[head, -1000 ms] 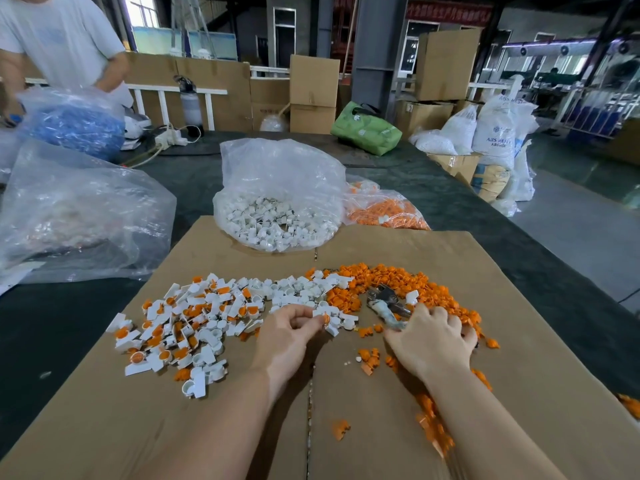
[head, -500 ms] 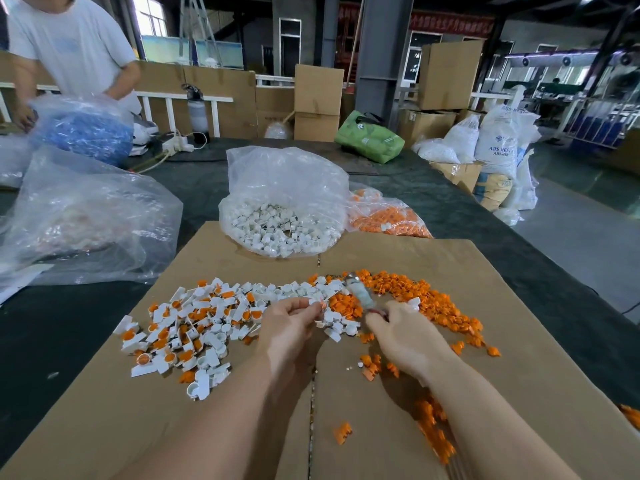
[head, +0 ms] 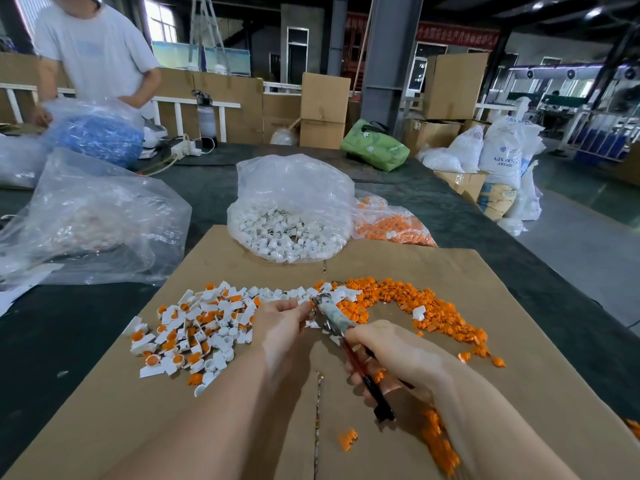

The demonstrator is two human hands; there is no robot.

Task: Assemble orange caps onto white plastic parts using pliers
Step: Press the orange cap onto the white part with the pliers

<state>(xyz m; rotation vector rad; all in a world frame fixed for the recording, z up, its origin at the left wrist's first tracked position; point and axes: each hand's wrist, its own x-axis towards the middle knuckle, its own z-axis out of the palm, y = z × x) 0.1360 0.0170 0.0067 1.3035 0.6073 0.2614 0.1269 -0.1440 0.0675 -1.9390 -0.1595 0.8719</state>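
My right hand [head: 398,355] grips the red-and-black handles of the pliers [head: 341,327], whose jaws point up-left toward my left fingertips. My left hand [head: 280,318] pinches a small white part at the jaws; the part itself is mostly hidden by the fingers. A pile of white parts with orange caps fitted [head: 194,327] lies to the left on the cardboard sheet [head: 519,393]. Loose orange caps [head: 415,303] spread in an arc to the right, with a few more under my right forearm.
A clear bag of white parts [head: 287,223] and a bag of orange caps [head: 391,226] stand behind the cardboard. A large crumpled clear bag [head: 90,216] lies at left. Another person with a bag of blue pieces [head: 93,133] stands at far left. Boxes and sacks line the back.
My right hand picked the pliers up from the orange pile and swung the jaws over to the part in my left fingers. The camera view tilted slightly upward.
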